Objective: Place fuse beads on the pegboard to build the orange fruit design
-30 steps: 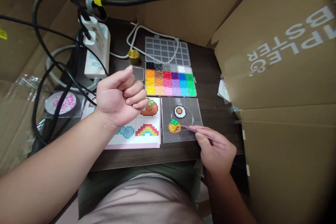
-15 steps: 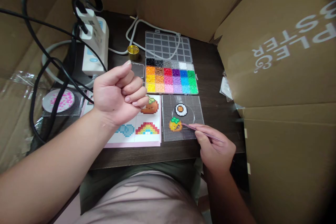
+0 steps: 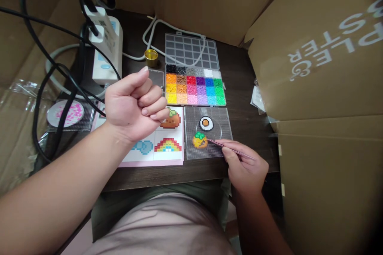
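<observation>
My right hand [image 3: 247, 167] is closed around pink tweezers [image 3: 233, 151]. Their tips reach the right edge of an orange persimmon-like bead figure [image 3: 200, 141] with a green top. A gap with dark pegboard shows in the orange beads near the tips. Above that figure, a fried-egg bead figure [image 3: 206, 124] sits on the same clear pegboard [image 3: 220, 127]. My left hand [image 3: 134, 105] is raised over the pattern sheet [image 3: 149, 158], palm turned up and fingers curled in. A tiny dark speck shows on its palm; whatever the curled fingers may hold is hidden.
Behind the pegboard lies an open bead box [image 3: 196, 85] sorted by colour. A gold cup [image 3: 151, 58], a power strip [image 3: 107, 53] and looping cables [image 3: 30, 71] are at the left and back. A white dish [image 3: 65, 113] holds pink beads. Cardboard walls [image 3: 323, 99] enclose the table.
The view has shifted slightly. The tweezer tips stay beside the orange figure, with its gap looking a little different. A dark speck now shows on my left palm.
</observation>
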Action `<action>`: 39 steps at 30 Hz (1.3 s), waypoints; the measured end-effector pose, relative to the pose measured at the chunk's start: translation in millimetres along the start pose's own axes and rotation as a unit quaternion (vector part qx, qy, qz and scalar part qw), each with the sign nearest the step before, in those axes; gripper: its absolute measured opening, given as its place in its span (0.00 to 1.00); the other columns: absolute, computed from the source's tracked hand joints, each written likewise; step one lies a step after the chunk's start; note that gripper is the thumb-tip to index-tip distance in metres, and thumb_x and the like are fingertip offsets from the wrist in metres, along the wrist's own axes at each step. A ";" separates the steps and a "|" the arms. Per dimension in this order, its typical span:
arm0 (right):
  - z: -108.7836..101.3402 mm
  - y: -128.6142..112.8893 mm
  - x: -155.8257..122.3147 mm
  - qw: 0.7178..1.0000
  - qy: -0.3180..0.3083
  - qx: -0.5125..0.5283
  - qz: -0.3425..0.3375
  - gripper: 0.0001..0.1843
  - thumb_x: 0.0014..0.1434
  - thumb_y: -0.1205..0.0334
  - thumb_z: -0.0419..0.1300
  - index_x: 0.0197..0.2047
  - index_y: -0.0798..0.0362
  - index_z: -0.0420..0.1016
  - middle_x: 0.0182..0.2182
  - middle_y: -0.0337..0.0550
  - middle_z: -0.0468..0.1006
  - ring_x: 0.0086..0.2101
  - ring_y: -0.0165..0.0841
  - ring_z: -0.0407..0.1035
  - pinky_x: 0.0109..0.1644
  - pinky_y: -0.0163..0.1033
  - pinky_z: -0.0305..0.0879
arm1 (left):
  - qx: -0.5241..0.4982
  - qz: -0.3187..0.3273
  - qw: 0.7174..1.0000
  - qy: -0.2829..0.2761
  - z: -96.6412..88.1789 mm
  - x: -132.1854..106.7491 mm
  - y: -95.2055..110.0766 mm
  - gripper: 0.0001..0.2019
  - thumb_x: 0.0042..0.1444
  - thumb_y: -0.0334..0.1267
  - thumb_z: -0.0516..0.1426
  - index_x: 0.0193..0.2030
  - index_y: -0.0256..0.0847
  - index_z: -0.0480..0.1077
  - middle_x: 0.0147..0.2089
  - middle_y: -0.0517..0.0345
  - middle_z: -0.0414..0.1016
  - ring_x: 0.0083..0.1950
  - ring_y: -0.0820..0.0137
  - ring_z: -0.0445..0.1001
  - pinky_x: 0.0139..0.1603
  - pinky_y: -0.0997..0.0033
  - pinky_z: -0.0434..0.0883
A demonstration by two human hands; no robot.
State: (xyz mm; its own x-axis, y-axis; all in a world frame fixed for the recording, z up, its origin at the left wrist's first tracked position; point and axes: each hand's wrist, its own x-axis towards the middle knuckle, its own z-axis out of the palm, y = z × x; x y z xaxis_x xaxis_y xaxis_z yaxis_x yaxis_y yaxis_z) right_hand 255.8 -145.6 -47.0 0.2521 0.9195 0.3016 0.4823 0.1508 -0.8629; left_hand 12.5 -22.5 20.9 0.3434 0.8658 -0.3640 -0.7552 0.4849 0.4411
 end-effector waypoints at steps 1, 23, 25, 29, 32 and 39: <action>0.2 -0.2 0.1 1.000 0.001 -0.002 0.001 0.10 0.56 0.71 0.63 0.37 0.47 0.83 0.36 0.40 0.85 0.37 0.35 0.80 0.45 0.41 0.77 | 0.004 0.002 1.000 -0.009 -0.1 0.1 0.0 0.25 0.62 0.39 0.51 0.18 0.40 0.41 0.18 0.65 0.36 0.16 0.78 0.44 0.16 0.72 0.52; 0.1 -1.7 1.8 1.000 -0.001 -0.017 0.004 0.08 0.57 0.69 0.63 0.36 0.48 0.83 0.35 0.40 0.85 0.37 0.36 0.80 0.45 0.42 0.77 | -0.002 0.001 1.000 0.013 2.4 -1.8 -1.0 0.26 0.60 0.41 0.55 0.18 0.40 0.44 0.18 0.65 0.36 0.17 0.78 0.42 0.18 0.72 0.51; 0.1 -1.5 1.5 1.000 -0.001 -0.017 0.003 0.08 0.57 0.69 0.63 0.36 0.48 0.83 0.35 0.41 0.85 0.37 0.36 0.80 0.45 0.42 0.77 | 0.000 0.001 1.000 0.012 2.7 -2.1 -1.1 0.26 0.60 0.41 0.55 0.18 0.40 0.44 0.18 0.65 0.36 0.18 0.78 0.42 0.18 0.72 0.52; 0.4 -2.1 1.3 1.000 0.004 -0.022 0.007 0.07 0.57 0.68 0.63 0.35 0.49 0.83 0.34 0.41 0.85 0.37 0.37 0.80 0.45 0.44 0.78 | 0.016 0.008 1.000 -0.003 1.9 -1.9 -1.0 0.25 0.61 0.41 0.54 0.18 0.40 0.44 0.18 0.65 0.36 0.17 0.78 0.42 0.18 0.73 0.52; 0.2 -2.0 1.9 1.000 0.006 -0.024 0.007 0.07 0.56 0.68 0.63 0.35 0.49 0.83 0.34 0.41 0.85 0.37 0.37 0.80 0.45 0.44 0.78 | 0.028 0.009 0.999 -0.027 0.7 -1.0 -0.5 0.26 0.63 0.40 0.51 0.17 0.40 0.42 0.18 0.64 0.36 0.17 0.78 0.42 0.17 0.72 0.51; 2.4 -5.5 -1.0 1.000 0.028 -0.003 0.011 0.07 0.57 0.68 0.63 0.35 0.50 0.83 0.34 0.43 0.85 0.37 0.37 0.80 0.43 0.43 0.78 | 0.018 0.003 0.999 -0.051 -1.2 0.6 0.4 0.26 0.63 0.38 0.50 0.18 0.40 0.39 0.18 0.64 0.35 0.16 0.77 0.43 0.17 0.72 0.51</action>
State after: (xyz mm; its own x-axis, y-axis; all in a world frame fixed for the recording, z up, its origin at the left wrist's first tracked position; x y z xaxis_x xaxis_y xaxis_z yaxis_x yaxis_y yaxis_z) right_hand 250.9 -146.5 -43.5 0.3088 0.9009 0.3051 0.4811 0.1288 -0.8672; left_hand 11.7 -22.0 19.8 0.3962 0.8754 -0.2770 -0.7368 0.4831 0.4731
